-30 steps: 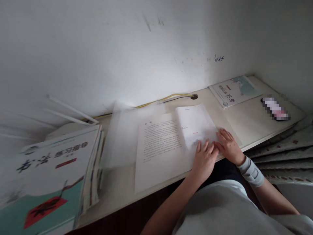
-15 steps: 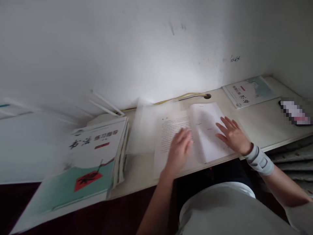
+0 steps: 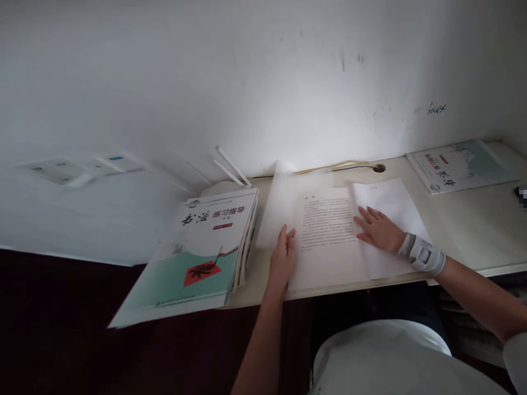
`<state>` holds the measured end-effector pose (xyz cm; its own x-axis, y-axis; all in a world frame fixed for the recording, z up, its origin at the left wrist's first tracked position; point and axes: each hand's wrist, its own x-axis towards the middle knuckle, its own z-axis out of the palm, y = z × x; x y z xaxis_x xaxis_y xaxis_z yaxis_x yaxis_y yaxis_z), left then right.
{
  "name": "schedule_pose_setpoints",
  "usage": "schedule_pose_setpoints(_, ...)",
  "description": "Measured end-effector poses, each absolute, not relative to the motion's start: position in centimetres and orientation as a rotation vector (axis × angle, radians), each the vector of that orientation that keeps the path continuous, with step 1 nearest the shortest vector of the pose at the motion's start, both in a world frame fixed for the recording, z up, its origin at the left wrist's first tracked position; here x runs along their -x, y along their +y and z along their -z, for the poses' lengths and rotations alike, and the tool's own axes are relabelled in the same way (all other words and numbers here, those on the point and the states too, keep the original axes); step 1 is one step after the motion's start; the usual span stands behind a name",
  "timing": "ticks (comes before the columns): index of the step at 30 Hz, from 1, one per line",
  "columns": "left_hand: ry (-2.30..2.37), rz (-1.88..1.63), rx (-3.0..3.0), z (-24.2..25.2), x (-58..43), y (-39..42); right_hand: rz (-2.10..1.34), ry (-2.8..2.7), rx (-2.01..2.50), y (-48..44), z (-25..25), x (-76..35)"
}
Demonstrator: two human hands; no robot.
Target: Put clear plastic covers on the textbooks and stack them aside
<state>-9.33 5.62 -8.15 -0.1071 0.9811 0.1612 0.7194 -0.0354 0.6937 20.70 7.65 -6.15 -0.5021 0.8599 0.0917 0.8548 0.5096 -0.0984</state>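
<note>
An open book (image 3: 325, 266) lies on the narrow desk, its left page printed with lines of text and its right page mostly white. My right hand (image 3: 381, 229), with a grey wrist band, rests flat on the right page close to the fold, fingers spread. At the left edge of the book is my left hand (image 3: 282, 260), fingers extended and thumb side toward the page; whether it touches the paper's edge I cannot tell. Just beyond it lies a pale, blurred sheet (image 3: 274, 219).
To the left is a stack of calligraphy workbooks (image 3: 206, 241), the top one overhanging the desk's front edge. Another workbook (image 3: 457, 167) lies at the back right. A phone (image 3: 521, 196) shows at the right edge. Cables run along the wall into a desk hole (image 3: 379, 168).
My left hand has moved from over the printed page to the book's left edge. My right hand has moved inward across the right page toward the fold. The view has shifted left.
</note>
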Motion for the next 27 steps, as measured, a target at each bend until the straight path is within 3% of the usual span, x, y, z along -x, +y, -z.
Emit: schedule_pose_setpoints(27,1.961,-0.758,-1.937,8.2,9.2,6.1,-0.074,-2.667,1.518,7.7,6.9,-25.3)
